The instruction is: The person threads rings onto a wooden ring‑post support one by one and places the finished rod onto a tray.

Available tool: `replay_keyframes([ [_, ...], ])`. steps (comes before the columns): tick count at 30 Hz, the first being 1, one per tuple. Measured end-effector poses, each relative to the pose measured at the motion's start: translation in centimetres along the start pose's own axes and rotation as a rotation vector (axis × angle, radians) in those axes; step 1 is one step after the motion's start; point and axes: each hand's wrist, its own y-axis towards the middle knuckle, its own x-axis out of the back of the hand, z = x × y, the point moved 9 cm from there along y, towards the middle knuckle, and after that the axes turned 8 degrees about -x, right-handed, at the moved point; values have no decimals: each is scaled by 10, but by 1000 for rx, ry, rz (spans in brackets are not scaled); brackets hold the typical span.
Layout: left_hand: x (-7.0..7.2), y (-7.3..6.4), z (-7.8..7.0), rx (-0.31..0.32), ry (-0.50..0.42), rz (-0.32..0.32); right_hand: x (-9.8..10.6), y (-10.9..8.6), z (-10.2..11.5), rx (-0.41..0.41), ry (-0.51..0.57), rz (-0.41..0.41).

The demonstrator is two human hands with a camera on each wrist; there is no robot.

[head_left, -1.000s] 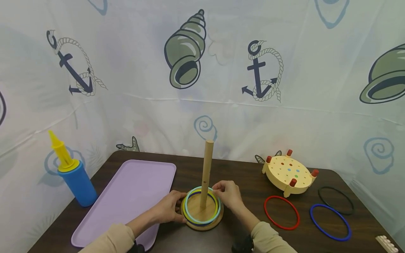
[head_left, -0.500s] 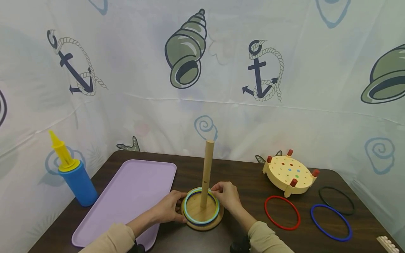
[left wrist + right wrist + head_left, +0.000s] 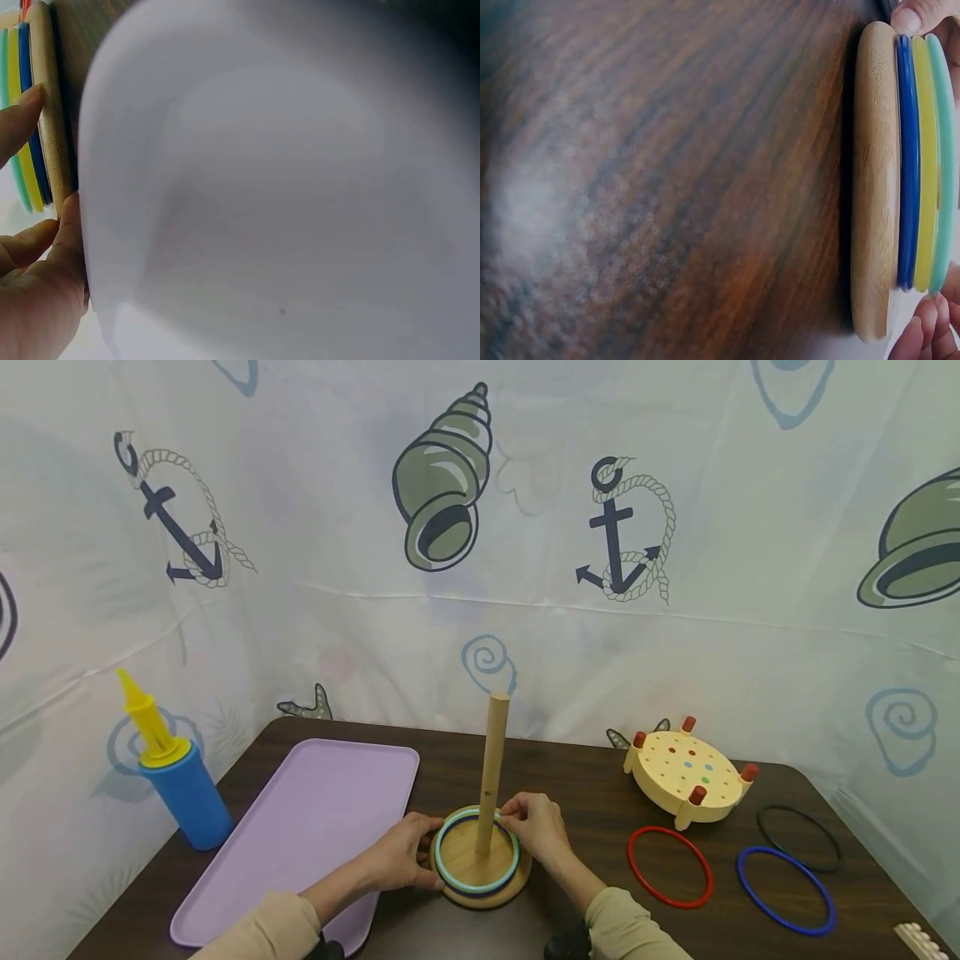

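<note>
A wooden peg (image 3: 492,752) stands upright on a round wooden base (image 3: 874,187). Around it, three rings are stacked on the base: a dark blue ring (image 3: 908,165) lowest, then a yellow ring (image 3: 924,165), and a mint-green ring (image 3: 477,890) on top. My left hand (image 3: 397,857) grips the left side of the base, its thumb at the near edge. At the back right of the stack, my right hand (image 3: 538,828) pinches the mint-green ring between thumb and fingers.
Left of the stack lies a lilac tray (image 3: 322,802), with a blue and yellow pump (image 3: 183,785) beyond it. To the right are a red ring (image 3: 708,881), a blue ring (image 3: 828,910), a dark ring (image 3: 802,814), a cream pegged stool-like toy (image 3: 686,768) and a white studded block (image 3: 918,939).
The mint-green ring has come down level onto the yellow one, my right hand lowering slightly with it. My left hand has stayed in place.
</note>
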Motion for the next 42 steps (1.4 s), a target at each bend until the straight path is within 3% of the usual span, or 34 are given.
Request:
replay_keyframes([
  [9, -1, 1, 2, 1, 4, 6, 6, -1, -3, -15, 37, 0],
  [17, -2, 2, 2, 5, 9, 10, 30, -4, -20, -26, 44, -62],
  [25, -2, 2, 3, 14, 6, 5, 73, -11, -59, -147, 19, -143],
  [35, -2, 3, 4, 17, 12, 6, 142, -32, -133, -364, 1, -212],
  [42, -2, 3, 5, 25, 14, 11, 179, -43, -163, -417, -62, -283],
])
